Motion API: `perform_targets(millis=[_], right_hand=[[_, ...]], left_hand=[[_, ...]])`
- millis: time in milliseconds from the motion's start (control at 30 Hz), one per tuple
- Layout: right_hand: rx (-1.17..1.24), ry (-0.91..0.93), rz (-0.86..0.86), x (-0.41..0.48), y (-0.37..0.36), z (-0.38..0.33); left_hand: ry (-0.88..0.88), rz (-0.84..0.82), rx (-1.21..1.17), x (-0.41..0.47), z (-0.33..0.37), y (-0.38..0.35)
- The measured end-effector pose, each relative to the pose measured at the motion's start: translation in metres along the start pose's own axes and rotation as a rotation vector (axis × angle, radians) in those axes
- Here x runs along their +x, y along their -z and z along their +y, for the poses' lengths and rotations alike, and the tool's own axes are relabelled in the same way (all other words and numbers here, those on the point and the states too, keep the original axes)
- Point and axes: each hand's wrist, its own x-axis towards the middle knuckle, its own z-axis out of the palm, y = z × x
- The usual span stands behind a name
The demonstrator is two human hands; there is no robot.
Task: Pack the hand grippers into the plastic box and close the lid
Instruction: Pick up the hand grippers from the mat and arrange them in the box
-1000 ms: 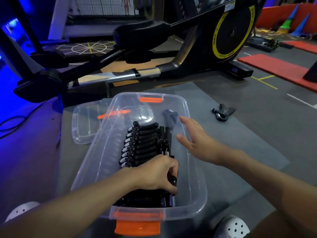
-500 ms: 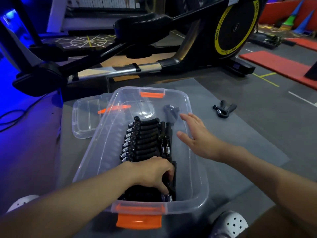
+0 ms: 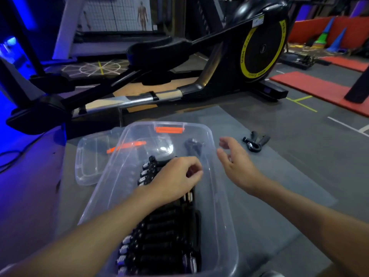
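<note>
The left hand is seen down inside the clear plastic box, with its fingers curled in over the packed row of hand grippers. Thumb and fingertips are bunched together, but whether anything's actually pinched there can't be told, it's too blurry. The right hand is held loose and released just past the box's right rim, fingers slightly bent, nothing in it.

A single gripper is parked on its own at the far end of the box. A loose gripper is left out on the grey mat, near the right hand but not touched. The lid is laid flat on the left, right beside the box.

Writing-wise, the yellow ring on the elliptical machine is lettered. "MBH" is probably what's printed, and the smaller text can't be read.
</note>
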Motion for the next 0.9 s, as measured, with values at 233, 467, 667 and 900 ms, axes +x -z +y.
perform_targets(millis=[233, 467, 667, 900], right_hand=[[-0.201, -0.318, -0.120, 0.084, -0.012, 0.105], [-0.216, -0.246, -0.409, 0.140, -0.067, 0.151], [-0.106, -0.217, -0.419, 0.184, -0.083, 0.172], [-0.212, -0.190, -0.438, 0.203, -0.114, 0.186]], left_hand=[[-0.031, 0.042, 0.367, 0.061, 0.009, 0.000], [0.174, -0.181, 0.622, 0.131, -0.018, -0.013], [0.171, -0.165, 0.746, 0.131, -0.022, -0.017], [0.183, -0.160, 0.733, 0.133, -0.020, -0.020]])
